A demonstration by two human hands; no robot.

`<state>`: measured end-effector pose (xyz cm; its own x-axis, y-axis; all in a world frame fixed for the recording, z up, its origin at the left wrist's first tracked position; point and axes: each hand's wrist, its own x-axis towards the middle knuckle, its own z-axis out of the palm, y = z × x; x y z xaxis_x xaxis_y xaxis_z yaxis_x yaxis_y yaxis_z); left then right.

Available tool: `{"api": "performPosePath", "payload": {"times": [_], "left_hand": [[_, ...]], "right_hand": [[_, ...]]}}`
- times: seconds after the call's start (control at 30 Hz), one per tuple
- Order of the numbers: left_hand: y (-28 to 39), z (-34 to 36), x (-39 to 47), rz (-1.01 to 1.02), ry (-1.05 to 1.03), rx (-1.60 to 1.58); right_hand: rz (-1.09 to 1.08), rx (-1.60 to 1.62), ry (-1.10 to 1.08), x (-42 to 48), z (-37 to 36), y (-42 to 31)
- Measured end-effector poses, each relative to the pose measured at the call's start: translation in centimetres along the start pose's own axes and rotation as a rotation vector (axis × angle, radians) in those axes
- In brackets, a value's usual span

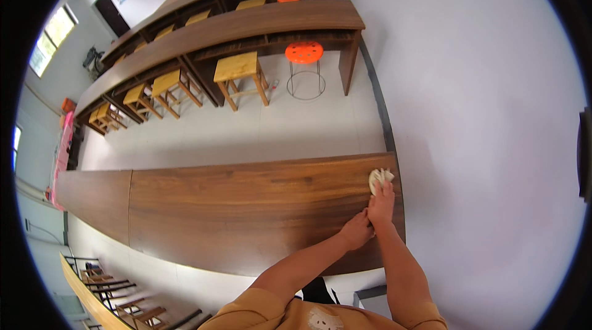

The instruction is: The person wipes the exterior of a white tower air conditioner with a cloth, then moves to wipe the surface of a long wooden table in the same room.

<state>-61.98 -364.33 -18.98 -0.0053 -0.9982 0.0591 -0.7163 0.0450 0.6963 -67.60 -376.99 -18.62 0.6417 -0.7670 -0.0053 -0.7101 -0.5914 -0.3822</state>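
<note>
A crumpled pale cloth point(380, 178) lies bunched near the right end of a long brown wooden table point(222, 210). My right hand point(382, 201) is on it, fingers pressing it against the tabletop. Just below and to the left, my left hand point(358, 231) is by my right wrist, touching or nearly touching it. Its fingers are partly hidden, and I cannot tell if it grips anything.
A white wall point(481, 154) stands close along the table's right end. Beyond the table are an orange round stool point(304, 52), several wooden stools point(237, 67) and a long brown desk point(277, 18). More wooden seats point(138, 307) stand at lower left.
</note>
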Motion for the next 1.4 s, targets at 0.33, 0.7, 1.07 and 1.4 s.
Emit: {"api": "performPosePath", "payload": {"times": [0.33,0.7,1.07,1.4], "left_hand": [[5.8,6.0,-7.2,0.264,-0.298,0.199],[1.2,-1.0,-15.3,0.010,-0.240,0.281],[-4.3,-6.6,-34.3,-0.376,0.267,0.298],[-5.6,-12.0,-50.6,-0.720,0.293,0.401]], "right_hand": [[0.228,0.018,0.161,-15.3,0.0,4.6],[-0.020,-0.035,0.054,-11.9,4.7,-7.0],[-0.505,0.107,-0.156,-14.4,12.9,-30.0],[-0.945,0.182,-0.417,-21.7,19.5,-45.9]]}}
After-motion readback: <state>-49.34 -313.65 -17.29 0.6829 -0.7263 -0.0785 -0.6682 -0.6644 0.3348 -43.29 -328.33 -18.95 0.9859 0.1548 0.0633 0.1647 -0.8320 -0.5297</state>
